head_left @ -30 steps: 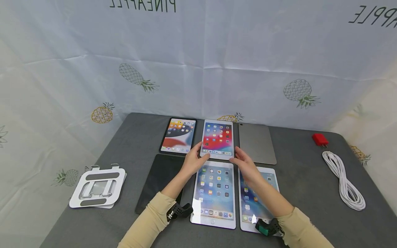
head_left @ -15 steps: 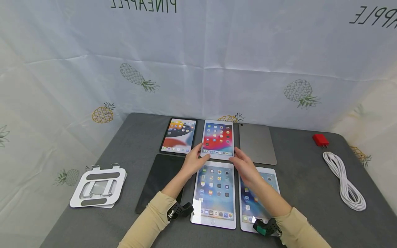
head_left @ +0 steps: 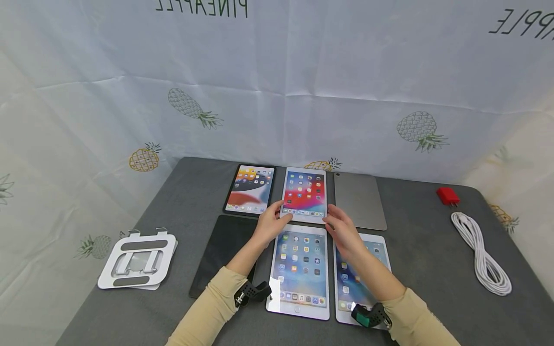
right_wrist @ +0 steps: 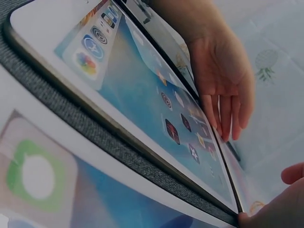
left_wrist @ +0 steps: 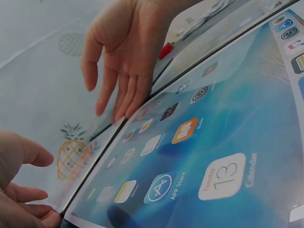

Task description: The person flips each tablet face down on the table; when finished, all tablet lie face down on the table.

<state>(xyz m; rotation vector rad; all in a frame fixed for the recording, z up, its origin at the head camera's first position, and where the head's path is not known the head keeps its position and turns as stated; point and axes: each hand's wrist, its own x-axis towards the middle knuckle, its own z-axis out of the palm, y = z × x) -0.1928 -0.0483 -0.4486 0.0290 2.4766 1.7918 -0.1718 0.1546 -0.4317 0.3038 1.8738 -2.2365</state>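
A small white tablet (head_left: 304,194) with a red and blue screen lies face up in the middle of the back row. My left hand (head_left: 269,224) rests at its lower left corner, fingers along the side edge and thumb at the bottom edge. Close to its lower right corner is my right hand (head_left: 343,230), with the thumb near the edge and the fingers loosely extended. Beneath and between the forearms lies a larger white tablet (head_left: 298,269). In the left wrist view, the right hand (left_wrist: 128,61) shows relaxed fingers, thumb held apart.
A black-framed tablet (head_left: 249,189) and a grey tablet, back up, (head_left: 360,201) flank the small one. In front lie a dark tablet (head_left: 220,254) and another white tablet (head_left: 346,288). A white folding stand (head_left: 138,259) is left; a red charger (head_left: 447,196) and coiled white cable (head_left: 480,254) are right.
My right hand's thumb has shifted slightly right, away from the small white tablet's lower corner. The left hand and the tablets have stayed almost where they were.
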